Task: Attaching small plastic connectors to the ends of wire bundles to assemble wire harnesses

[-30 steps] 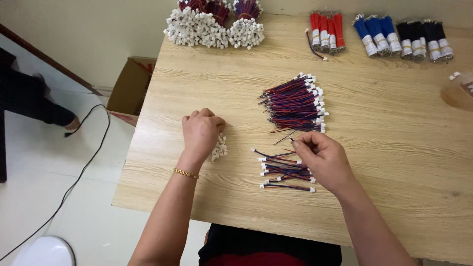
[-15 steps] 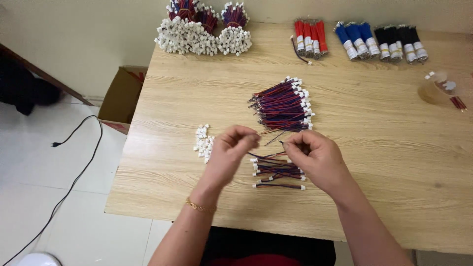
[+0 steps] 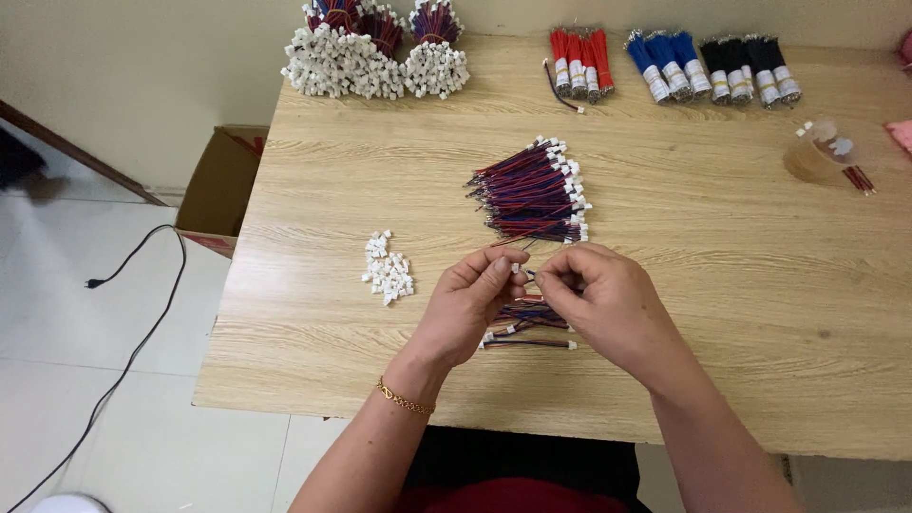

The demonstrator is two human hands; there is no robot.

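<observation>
White connector [image 3: 518, 269] sits pinched between our left hand [image 3: 465, 304] and right hand [image 3: 603, 299], fingertips narrowed onto it, while our palms partly hide the small wire pile [image 3: 527, 328] beneath.

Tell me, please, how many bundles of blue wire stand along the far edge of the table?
3, side by side: left blue bundle, middle blue bundle, right blue bundle, between red and black bundles.

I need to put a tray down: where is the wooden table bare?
Bare: the right side below the clear bag, and the left strip between the white connector pile and the back bundles. Crowded: the middle, around the wire pile and both hands.
</observation>
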